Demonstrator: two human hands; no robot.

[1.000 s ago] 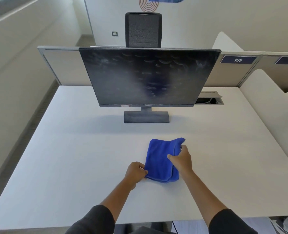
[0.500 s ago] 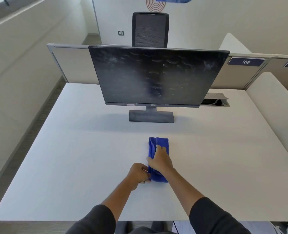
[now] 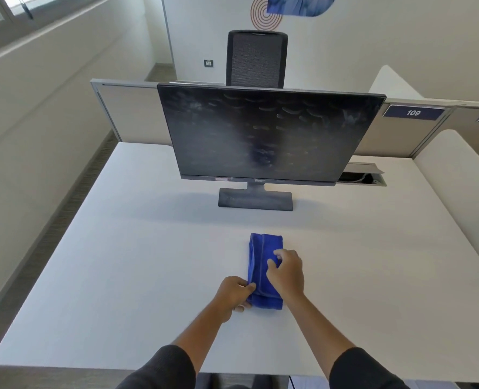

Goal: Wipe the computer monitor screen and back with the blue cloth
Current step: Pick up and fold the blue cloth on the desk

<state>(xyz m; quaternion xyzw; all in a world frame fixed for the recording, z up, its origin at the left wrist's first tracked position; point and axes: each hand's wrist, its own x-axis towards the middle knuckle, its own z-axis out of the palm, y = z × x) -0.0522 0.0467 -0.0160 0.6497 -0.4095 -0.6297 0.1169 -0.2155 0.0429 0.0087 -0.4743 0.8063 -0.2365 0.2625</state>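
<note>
A blue cloth [image 3: 260, 256] lies folded into a narrow strip on the white desk [image 3: 126, 270], near its front. My left hand [image 3: 234, 296] pinches the strip's near left corner. My right hand [image 3: 287, 272] grips its right edge, fingers curled over the fold. The dark computer monitor [image 3: 266, 133] stands upright on its flat base [image 3: 255, 200] further back, its screen facing me and covered with smudges and fingerprints. The monitor's back is hidden.
A low grey partition [image 3: 126, 113] runs behind the desk, with a label reading 109 [image 3: 413, 112]. An open cable hatch [image 3: 363, 178] sits right of the monitor. A black mesh chair [image 3: 256, 58] stands beyond the partition. A white curved divider [image 3: 457, 175] borders the right side.
The cloth has been folded from a wide pad into a narrow strip. My right hand went left across it, then back to its right edge. My left hand stayed at the near corner.
</note>
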